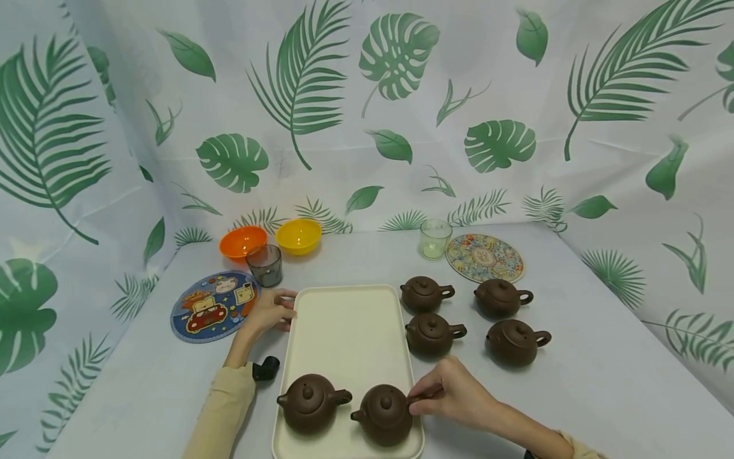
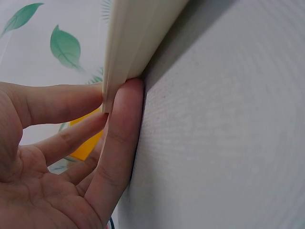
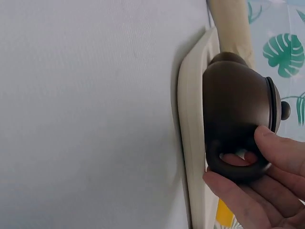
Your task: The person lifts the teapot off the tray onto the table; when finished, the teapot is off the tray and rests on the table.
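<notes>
A cream tray (image 1: pixel 346 344) lies lengthwise on the table. My left hand (image 1: pixel 272 310) pinches its upper left edge; the left wrist view shows the thumb and fingers (image 2: pixel 125 107) at the rim. Two dark brown teapots are at the tray's near end, spouts pointing left. The left teapot (image 1: pixel 309 405) sits by itself. My right hand (image 1: pixel 455 392) grips the handle of the right teapot (image 1: pixel 385 417), and in the right wrist view its thumb and fingers close round that handle (image 3: pixel 238 171). The teapot's base is hidden behind the tray rim there.
Several more brown teapots (image 1: pixel 432 335) stand right of the tray. Behind are an orange bowl (image 1: pixel 243 243), a yellow bowl (image 1: pixel 299 236), a grey glass (image 1: pixel 265 266) and a clear glass (image 1: pixel 436 239). Round mats lie at left (image 1: pixel 209 312) and right (image 1: pixel 485 257). A leaf-print cloth (image 1: pixel 367 127) hangs behind.
</notes>
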Demonstrator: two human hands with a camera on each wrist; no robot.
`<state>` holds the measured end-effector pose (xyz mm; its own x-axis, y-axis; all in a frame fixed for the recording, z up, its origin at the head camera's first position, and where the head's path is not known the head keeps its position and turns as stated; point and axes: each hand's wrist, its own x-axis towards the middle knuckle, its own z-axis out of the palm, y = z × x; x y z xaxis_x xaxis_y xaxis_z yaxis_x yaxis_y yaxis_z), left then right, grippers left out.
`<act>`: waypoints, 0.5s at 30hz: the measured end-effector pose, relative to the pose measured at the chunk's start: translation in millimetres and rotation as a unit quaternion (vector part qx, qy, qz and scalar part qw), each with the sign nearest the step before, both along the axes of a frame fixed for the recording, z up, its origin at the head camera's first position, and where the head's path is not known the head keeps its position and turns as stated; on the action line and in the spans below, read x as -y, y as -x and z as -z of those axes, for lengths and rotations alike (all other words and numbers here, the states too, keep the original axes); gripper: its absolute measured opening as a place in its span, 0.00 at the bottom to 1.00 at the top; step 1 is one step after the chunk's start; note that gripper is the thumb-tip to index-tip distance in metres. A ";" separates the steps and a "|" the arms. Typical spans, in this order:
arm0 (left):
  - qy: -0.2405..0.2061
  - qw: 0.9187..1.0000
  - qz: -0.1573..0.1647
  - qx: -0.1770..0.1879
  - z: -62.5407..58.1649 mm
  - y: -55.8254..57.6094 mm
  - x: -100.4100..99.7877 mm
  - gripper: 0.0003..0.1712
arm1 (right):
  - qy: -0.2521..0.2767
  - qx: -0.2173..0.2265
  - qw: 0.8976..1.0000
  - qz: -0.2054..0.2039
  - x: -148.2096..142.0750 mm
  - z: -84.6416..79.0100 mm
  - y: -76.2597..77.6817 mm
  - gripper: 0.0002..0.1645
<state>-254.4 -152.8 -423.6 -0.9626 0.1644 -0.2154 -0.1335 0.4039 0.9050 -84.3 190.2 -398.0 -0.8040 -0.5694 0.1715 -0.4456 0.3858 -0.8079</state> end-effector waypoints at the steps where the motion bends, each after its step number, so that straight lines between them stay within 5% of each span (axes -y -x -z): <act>1: 0.001 1.000 0.001 -0.001 -0.1 0.0 0.1 0.26 | 0.000 -0.010 1.000 -0.001 -0.4 0.4 -0.1 0.06; 15: -0.003 1.000 0.008 -0.006 0.8 -0.3 0.6 0.27 | 0.015 -0.048 0.999 -0.012 -50.4 -14.7 1.0 0.08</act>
